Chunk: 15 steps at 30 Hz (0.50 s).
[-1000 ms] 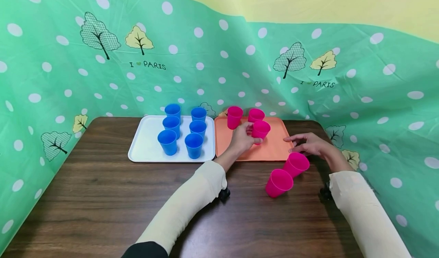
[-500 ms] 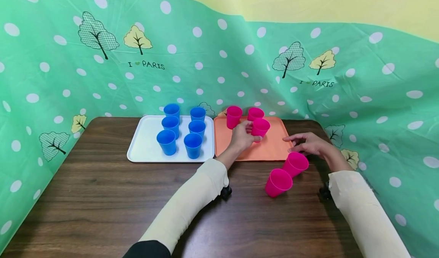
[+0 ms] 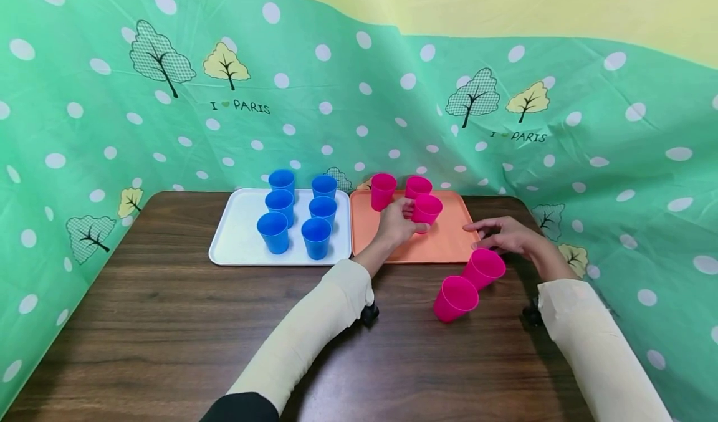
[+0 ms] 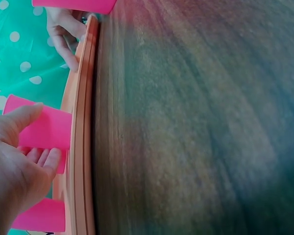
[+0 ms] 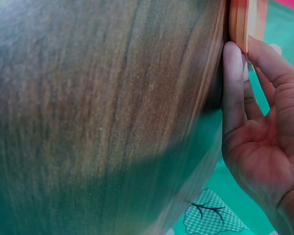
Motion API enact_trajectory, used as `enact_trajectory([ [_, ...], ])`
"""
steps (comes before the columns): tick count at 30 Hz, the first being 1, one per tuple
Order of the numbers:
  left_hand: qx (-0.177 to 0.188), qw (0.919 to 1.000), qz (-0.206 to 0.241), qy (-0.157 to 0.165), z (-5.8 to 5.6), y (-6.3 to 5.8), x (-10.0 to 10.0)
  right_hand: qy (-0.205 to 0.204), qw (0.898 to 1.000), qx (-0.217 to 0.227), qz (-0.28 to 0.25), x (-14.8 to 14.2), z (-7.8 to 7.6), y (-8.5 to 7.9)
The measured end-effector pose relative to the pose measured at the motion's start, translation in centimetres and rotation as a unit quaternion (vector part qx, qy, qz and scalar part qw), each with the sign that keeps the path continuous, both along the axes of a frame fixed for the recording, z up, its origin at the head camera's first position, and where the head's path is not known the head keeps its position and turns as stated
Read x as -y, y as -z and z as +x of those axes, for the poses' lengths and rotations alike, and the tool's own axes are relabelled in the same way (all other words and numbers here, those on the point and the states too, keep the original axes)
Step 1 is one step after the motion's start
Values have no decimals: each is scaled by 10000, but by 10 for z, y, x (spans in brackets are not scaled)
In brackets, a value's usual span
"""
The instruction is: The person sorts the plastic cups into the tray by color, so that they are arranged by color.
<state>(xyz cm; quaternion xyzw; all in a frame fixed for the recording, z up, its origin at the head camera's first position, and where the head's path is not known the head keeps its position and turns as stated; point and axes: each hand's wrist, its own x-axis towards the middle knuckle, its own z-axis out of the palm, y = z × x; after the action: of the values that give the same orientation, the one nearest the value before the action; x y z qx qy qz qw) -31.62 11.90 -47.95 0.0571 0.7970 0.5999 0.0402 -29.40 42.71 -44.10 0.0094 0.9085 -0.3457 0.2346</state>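
Note:
In the head view, my left hand (image 3: 397,224) holds a pink cup (image 3: 427,210) upright on the orange tray (image 3: 449,238), thumb on its near side and fingers at its left. The left wrist view shows the thumb against that pink cup (image 4: 49,125). Two more pink cups, one at the back left (image 3: 384,191) and one behind the held cup (image 3: 418,187), stand on this tray. My right hand (image 3: 509,235) is at the tray's right edge; in the right wrist view its thumb and index finger pinch the rim of the orange tray (image 5: 238,22).
A white tray (image 3: 235,241) with several blue cups (image 3: 316,238) in two columns adjoins the orange tray on the left. Two pink cups, a nearer one (image 3: 455,298) and a farther one (image 3: 483,269), stand on the wooden table (image 3: 168,322). A green dotted cloth (image 3: 359,85) hangs behind.
Hardly anything differs: both hands keep their places at the cup and the tray edge. The view shifts very slightly.

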Motion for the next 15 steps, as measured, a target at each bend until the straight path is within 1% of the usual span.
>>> enact_trajectory([
  [2,6,10000,-23,-17,2,-2,1,-3,10000,16,-2,0,0,1],
  [4,9,10000,-66,-36,2,0,1,4,10000,27,-7,0,-1,1],
  [6,22,9999,-93,-33,-1,4,1,-1,10000,14,18,-1,-1,1],
  [8,89,10000,-28,14,-2,5,2,6,10000,-13,43,-1,-1,0],
  [11,96,9999,57,27,-7,10,1,-2,10000,-49,83,-1,-1,0],
  [13,143,9998,105,46,-3,4,4,-6,9999,-58,91,-1,-1,1],
  [14,130,9999,87,25,-1,3,6,-12,9999,-57,96,-1,-1,1],
  [15,140,9998,116,40,3,-2,9,-15,9999,-58,98,-1,-1,1],
])
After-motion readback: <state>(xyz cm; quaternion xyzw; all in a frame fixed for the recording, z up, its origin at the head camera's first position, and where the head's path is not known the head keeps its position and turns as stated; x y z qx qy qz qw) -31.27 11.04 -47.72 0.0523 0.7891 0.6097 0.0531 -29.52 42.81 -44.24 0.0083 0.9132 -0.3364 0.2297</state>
